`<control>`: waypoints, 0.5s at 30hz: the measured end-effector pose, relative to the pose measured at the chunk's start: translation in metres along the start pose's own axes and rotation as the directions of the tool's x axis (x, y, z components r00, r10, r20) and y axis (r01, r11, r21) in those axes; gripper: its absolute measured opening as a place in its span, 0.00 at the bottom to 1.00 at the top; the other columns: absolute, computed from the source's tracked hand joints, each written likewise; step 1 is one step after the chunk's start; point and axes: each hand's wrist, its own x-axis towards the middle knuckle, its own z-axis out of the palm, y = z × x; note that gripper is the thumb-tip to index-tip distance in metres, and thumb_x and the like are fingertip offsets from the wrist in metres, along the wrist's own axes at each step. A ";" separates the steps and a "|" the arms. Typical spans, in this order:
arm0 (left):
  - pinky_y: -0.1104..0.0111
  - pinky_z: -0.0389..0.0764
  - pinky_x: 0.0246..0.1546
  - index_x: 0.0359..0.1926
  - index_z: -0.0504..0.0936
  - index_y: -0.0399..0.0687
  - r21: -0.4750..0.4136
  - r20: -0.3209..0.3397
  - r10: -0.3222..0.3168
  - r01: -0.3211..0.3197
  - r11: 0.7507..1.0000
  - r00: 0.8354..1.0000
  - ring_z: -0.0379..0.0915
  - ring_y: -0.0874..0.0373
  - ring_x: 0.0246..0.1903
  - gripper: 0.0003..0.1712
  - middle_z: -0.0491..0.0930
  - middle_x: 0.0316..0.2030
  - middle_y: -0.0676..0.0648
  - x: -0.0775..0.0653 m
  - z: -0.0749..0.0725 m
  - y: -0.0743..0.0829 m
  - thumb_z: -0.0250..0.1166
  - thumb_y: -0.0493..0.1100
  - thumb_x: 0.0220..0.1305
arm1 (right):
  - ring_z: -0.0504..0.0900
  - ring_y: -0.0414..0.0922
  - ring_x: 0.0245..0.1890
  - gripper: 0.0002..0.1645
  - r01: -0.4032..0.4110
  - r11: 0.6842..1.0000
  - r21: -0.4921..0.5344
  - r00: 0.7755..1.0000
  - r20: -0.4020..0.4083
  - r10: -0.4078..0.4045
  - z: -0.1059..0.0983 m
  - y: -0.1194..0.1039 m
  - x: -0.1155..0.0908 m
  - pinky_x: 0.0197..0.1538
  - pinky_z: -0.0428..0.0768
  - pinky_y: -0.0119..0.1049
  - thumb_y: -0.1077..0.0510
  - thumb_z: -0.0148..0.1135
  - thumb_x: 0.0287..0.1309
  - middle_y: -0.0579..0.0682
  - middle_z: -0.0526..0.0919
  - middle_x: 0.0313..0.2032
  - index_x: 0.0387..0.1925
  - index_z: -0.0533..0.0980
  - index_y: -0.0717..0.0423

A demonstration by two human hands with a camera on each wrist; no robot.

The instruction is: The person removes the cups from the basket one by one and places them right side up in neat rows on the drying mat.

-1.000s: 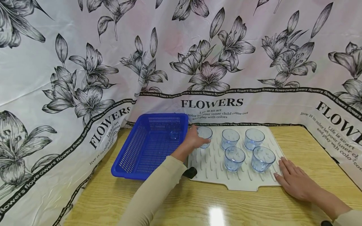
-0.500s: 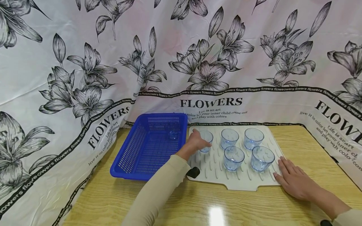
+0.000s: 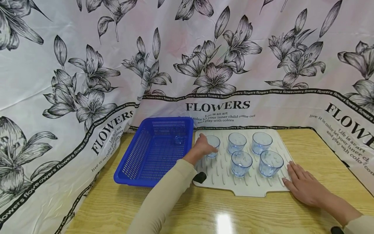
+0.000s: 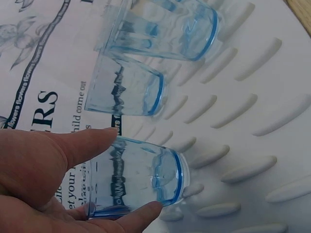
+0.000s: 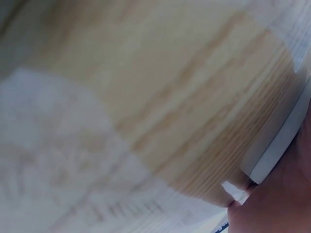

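Note:
In the head view my left hand point(image 3: 202, 147) holds a clear blue-tinted drinking glass point(image 3: 213, 145) at the left side of the white ridged draining mat point(image 3: 213, 175). The left wrist view has the thumb on one side of that glass point(image 4: 141, 177) and fingers on the other, its base at the mat's ridges. Several like glasses stand upright to the right, among them a front one point(image 3: 242, 164). My right hand point(image 3: 308, 187) lies with straight fingers against the mat's right edge; the right wrist view shows only part of it beside the mat's rim point(image 5: 282, 145).
Left of the mat sits a blue perforated plastic basket point(image 3: 137, 130), with another glass point(image 3: 178, 139) in its far right corner. Both stand on a wood-grain table point(image 3: 187, 214). A flower-printed curtain point(image 3: 163, 107) hangs behind and along the left.
My left hand has shifted the glass slightly right and nearer to me on the mat, then stayed almost still over the last half second. The right hand has kept its place.

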 end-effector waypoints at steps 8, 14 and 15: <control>0.56 0.63 0.73 0.81 0.42 0.37 -0.004 -0.002 0.029 -0.029 1.000 1.000 0.56 0.45 0.75 0.60 0.55 0.77 0.35 0.009 0.002 -0.004 0.74 0.43 0.63 | 0.44 0.76 0.74 0.45 -0.006 1.000 -0.002 1.000 0.001 0.006 0.000 -0.002 -0.001 0.68 0.49 0.75 0.43 0.41 0.81 0.79 0.46 0.74 0.74 0.48 0.81; 0.54 0.64 0.72 0.80 0.46 0.36 -0.035 -0.034 0.057 -0.058 0.998 0.998 0.58 0.43 0.74 0.58 0.58 0.75 0.34 0.007 0.002 -0.005 0.75 0.42 0.62 | 0.43 0.76 0.74 0.45 -0.005 1.000 -0.006 1.000 0.003 0.005 -0.001 -0.001 -0.001 0.68 0.49 0.75 0.43 0.40 0.81 0.79 0.45 0.75 0.74 0.47 0.80; 0.54 0.64 0.73 0.79 0.47 0.36 -0.035 -0.038 0.057 -0.058 0.998 0.998 0.58 0.43 0.74 0.57 0.58 0.75 0.34 0.006 0.002 -0.005 0.75 0.42 0.62 | 0.43 0.76 0.74 0.45 -0.003 1.000 -0.007 1.000 0.002 0.003 -0.001 -0.001 -0.001 0.68 0.49 0.75 0.43 0.40 0.81 0.79 0.45 0.75 0.74 0.47 0.80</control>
